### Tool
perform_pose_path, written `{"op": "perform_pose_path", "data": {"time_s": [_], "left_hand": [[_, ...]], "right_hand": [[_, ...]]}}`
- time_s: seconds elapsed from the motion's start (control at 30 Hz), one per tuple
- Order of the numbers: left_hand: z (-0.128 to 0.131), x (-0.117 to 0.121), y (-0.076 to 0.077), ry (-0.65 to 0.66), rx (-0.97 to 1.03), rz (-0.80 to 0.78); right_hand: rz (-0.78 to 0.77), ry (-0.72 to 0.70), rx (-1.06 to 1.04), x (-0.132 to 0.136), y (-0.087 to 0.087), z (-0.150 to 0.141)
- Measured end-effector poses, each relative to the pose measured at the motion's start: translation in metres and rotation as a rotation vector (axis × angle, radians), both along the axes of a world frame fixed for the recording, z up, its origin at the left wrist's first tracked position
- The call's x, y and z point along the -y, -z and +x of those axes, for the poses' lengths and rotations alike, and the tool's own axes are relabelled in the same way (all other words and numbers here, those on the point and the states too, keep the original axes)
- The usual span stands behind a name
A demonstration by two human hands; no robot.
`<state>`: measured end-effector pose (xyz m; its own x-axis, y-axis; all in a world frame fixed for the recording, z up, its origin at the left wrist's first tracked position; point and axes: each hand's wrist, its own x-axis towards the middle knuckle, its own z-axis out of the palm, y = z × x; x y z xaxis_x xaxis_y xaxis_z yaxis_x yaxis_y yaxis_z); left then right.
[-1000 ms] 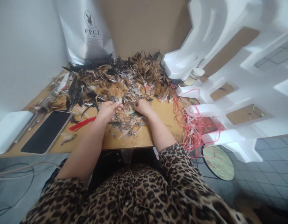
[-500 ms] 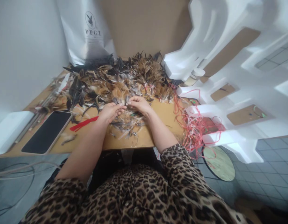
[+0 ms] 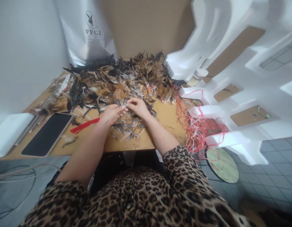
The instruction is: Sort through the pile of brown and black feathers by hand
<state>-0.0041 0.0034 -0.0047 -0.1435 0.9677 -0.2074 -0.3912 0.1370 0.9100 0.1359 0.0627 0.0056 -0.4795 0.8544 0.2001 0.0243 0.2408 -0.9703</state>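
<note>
A big heap of brown, black and white feathers (image 3: 117, 82) covers the back of a small wooden table (image 3: 169, 116). My left hand (image 3: 111, 113) and my right hand (image 3: 137, 107) meet at the heap's near edge, fingertips touching. Both pinch a small bunch of feathers (image 3: 126, 105) between them. More loose feathers (image 3: 129, 126) lie under my wrists.
A dark phone (image 3: 47, 134) and a red strip (image 3: 84, 125) lie at the left, with a white box (image 3: 8, 132) beyond. A silver bag (image 3: 89, 31) stands behind. Red strings (image 3: 198, 126) tangle at the right beside white foam packing (image 3: 231, 63).
My right hand has moved left from the table to meet my left hand, and both have closed on a small bunch of feathers.
</note>
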Motion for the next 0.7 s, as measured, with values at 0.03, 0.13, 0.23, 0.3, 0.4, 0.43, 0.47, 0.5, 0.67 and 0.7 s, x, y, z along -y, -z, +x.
{"op": "perform_pose_path", "data": {"time_s": [0.03, 0.13, 0.23, 0.3, 0.4, 0.43, 0.47, 0.5, 0.67, 0.7], "left_hand": [[0.000, 0.000, 0.000, 0.001, -0.040, 0.005], [0.002, 0.000, -0.001, -0.018, -0.192, 0.044], [0.004, 0.001, -0.003, -0.028, -0.332, 0.101], [0.005, 0.001, -0.002, -0.007, -0.388, 0.121], [0.006, 0.002, -0.001, 0.006, -0.372, 0.126], [0.006, 0.002, 0.000, 0.007, -0.345, 0.123], [0.006, 0.002, 0.000, 0.010, -0.314, 0.121], [0.006, 0.002, 0.000, 0.016, -0.283, 0.118], [0.006, 0.003, -0.002, 0.050, -0.197, 0.107], [0.006, 0.004, -0.003, 0.056, -0.198, 0.106]], "right_hand": [[-0.009, -0.003, 0.001, 0.000, 0.000, 0.000], [-0.071, -0.032, -0.012, -0.001, -0.002, 0.003], [-0.119, -0.049, -0.029, -0.001, -0.005, 0.005], [-0.130, -0.051, -0.040, -0.001, -0.006, 0.006], [-0.145, -0.059, -0.079, -0.001, -0.006, 0.006], [-0.150, -0.058, -0.097, -0.001, -0.005, 0.005], [-0.157, -0.054, -0.119, -0.001, -0.004, 0.005], [-0.167, -0.046, -0.141, -0.001, -0.003, 0.004], [-0.205, -0.031, -0.207, 0.000, 0.004, 0.000], [-0.216, -0.034, -0.195, 0.000, 0.004, -0.001]]}}
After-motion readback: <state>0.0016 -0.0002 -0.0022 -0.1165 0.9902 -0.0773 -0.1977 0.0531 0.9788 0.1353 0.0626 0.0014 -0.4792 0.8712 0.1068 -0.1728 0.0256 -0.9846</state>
